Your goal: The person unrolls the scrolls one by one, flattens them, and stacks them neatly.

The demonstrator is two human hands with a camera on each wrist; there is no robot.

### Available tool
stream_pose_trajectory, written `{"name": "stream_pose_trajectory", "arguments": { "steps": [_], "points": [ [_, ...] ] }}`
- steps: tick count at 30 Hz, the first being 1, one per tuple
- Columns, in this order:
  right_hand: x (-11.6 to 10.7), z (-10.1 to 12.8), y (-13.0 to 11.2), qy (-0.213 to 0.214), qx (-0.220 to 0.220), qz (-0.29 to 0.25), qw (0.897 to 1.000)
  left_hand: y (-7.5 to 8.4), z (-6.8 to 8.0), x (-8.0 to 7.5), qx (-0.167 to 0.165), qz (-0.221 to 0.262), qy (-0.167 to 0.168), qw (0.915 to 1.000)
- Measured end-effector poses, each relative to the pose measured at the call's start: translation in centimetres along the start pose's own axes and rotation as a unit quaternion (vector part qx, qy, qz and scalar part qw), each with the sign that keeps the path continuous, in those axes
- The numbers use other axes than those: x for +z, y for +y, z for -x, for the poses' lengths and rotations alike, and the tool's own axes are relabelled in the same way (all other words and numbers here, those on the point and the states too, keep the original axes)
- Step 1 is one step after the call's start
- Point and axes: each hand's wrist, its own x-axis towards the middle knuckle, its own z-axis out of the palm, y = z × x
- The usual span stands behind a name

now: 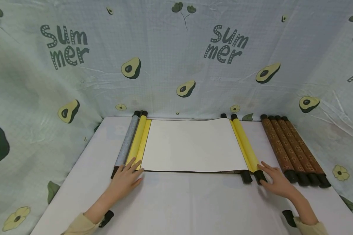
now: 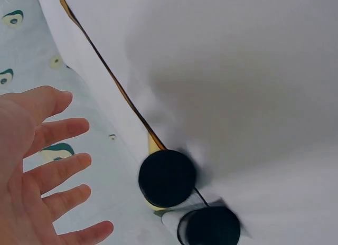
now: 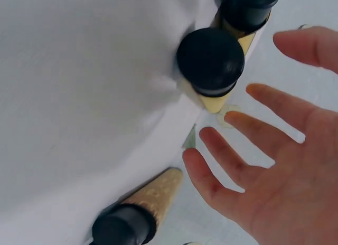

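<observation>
Backdrop: pale cloth (image 1: 161, 85), printed with avocados, flowers and the word "summer", hung behind and at both sides of a white-covered table (image 1: 191, 202).

Left, near the front: one beige sleeve (image 1: 81, 225), with the left hand (image 1: 125, 181). Fingers spread and extended, grasping nothing, at the near ends of the left-hand rolls; whether the fingertips touch them cannot be told.

Left group: one grey-blue roll (image 1: 127, 140), black-capped, lying lengthwise away from the person. Directly beside it, one left yellow roll (image 1: 137, 137), black cap at the far end, near end partly hidden by the fingers. Next, one left yellow strip (image 1: 145, 137), flat.

Centre: one white sheet (image 1: 191, 145), blank, spread flat on the table between the two yellow strips, dark line along its near edge.

Right of centre: one right yellow strip (image 1: 239, 138), with a black cap (image 1: 246, 176) projecting near its lower end; adjoining it, one right yellow roll (image 1: 245, 143), black-capped at both ends.

Next: the right hand (image 1: 275, 181), from a second sleeve (image 1: 311, 228). Fingers apart, gripping nothing, beside the near cap of the right yellow roll.

Far right: four brown patterned rolls (image 1: 296, 150), black-capped, side by side.
</observation>
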Motion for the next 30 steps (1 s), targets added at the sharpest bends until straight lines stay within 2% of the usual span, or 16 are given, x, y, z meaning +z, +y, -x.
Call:
{"name": "stream_pose_trajectory", "arguments": {
  "steps": [5,8,11,16,22,30],
  "points": [
    [-0.4,0.0,0.6,0.043,0.025,0.012,0.999,1.1,-0.5,-0.4,0.015,0.031,0.028,0.999],
    [-0.5,-0.2,1.2,0.059,0.052,0.028,0.996,1.9,-0.8,-0.4,0.034,0.047,0.047,0.9972],
    [-0.7,-0.5,1.9,0.073,0.078,0.055,0.993,2.8,-1.1,-0.1,0.056,0.061,0.053,0.9952],
    [-1.1,-1.1,3.2,0.071,0.141,0.079,0.984,4.4,-1.9,0.2,0.09,0.092,0.04,0.991],
    [-1.5,-1.7,4.8,0.045,0.229,0.08,0.969,6.3,-3.0,0.5,0.127,0.113,0.027,0.985],
    [-1.3,-2.4,6.0,0.021,0.269,0.052,0.961,8.1,-3.5,0.7,0.114,0.156,0.063,0.9792]
  ]
}}
